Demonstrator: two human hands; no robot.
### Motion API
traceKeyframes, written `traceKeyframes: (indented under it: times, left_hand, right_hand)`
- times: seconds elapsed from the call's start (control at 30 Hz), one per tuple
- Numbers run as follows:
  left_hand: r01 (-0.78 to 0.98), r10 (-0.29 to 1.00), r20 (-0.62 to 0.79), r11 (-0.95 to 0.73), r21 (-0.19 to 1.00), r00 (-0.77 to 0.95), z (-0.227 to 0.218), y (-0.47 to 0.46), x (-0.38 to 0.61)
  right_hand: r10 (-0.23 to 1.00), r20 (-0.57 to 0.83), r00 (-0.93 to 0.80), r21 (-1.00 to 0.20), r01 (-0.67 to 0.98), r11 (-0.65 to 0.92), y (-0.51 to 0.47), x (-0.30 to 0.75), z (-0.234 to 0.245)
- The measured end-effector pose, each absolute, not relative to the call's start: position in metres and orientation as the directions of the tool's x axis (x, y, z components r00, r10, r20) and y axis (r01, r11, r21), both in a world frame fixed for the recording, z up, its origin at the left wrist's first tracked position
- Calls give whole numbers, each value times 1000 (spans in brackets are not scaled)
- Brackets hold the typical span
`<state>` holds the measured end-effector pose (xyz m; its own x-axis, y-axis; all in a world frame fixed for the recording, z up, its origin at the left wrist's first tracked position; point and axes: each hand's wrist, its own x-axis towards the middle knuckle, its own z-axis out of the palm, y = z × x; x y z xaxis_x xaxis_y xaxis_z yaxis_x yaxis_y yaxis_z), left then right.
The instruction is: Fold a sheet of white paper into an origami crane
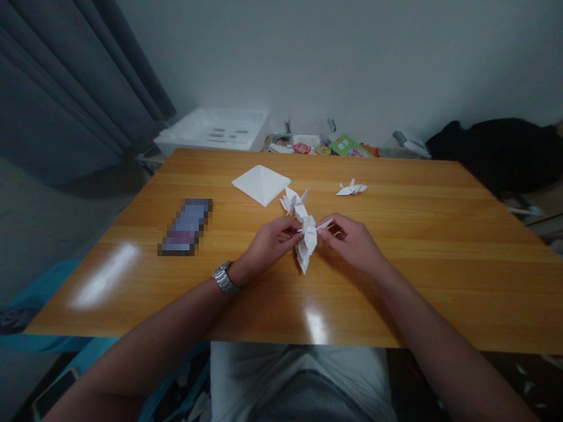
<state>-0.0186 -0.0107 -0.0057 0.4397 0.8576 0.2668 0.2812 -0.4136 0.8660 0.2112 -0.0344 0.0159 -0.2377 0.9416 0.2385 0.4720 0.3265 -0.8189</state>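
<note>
Between my hands is a white folded-paper figure (309, 233) with several pointed, wing-like parts, held above the wooden table. My left hand (278, 240) pinches its left side, near the middle. From the right, my right hand (349, 239) pinches a thin pointed tip of the paper. One part of the figure points up toward the far left, another points down toward me. Just beyond it lies a creased white paper (261, 184) in a kite-like shape. A small folded-paper piece (352, 188) rests farther back on the right.
A pixelated phone (185, 227) lies on the left of the wooden table (440, 264). Past the far edge are a white foam tray (215, 129), a green packet (349, 146) and a black cloth-like heap (497, 158). A grey curtain (65, 88) hangs at left.
</note>
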Motion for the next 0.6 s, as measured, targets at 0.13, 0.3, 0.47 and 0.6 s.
traceKeyframes:
  times: [0.13, 0.3, 0.47, 0.6]
  left_hand:
    - [258, 871, 242, -374, 891, 427, -9, -10, -18]
    - [203, 876, 192, -306, 930, 442, -12, -10, -17]
    - [188, 881, 202, -305, 933, 427, -14, -8, -16]
    - [190, 874, 186, -297, 936, 449, -14, -8, -16]
  right_hand:
    - [949, 214, -230, -844, 447, 298, -34, 211, 14]
    - [952, 206, -225, -850, 440, 288, -34, 210, 14]
    - [952, 202, -228, -839, 462, 288, -33, 210, 14]
    - [948, 198, -250, -836, 462, 296, -34, 210, 14]
